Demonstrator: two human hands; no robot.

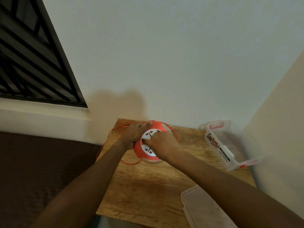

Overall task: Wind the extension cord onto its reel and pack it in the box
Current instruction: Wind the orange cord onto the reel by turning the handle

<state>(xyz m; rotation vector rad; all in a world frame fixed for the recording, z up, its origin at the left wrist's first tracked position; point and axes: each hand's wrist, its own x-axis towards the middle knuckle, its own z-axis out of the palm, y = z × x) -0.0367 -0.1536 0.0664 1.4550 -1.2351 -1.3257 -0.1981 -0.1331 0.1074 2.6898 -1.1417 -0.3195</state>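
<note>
An orange and white cord reel (pixel 148 149) with sockets on its face sits tilted on the wooden table (pixel 148 186) near the back wall. My left hand (pixel 134 133) grips the reel's upper left rim. My right hand (pixel 162 142) curls over the middle of the reel's face, hiding its centre. Thin orange cord (pixel 105 142) loops loose off the table's left edge and under the reel's front. A clear plastic box (pixel 220 145) with red latches stands open at the right, by the wall corner.
The box's clear lid (pixel 202 209) lies at the table's front right edge. White walls close in behind and on the right. A window with dark bars (pixel 32 55) is at the upper left, above a dark brown surface (pixel 41 170) left of the table.
</note>
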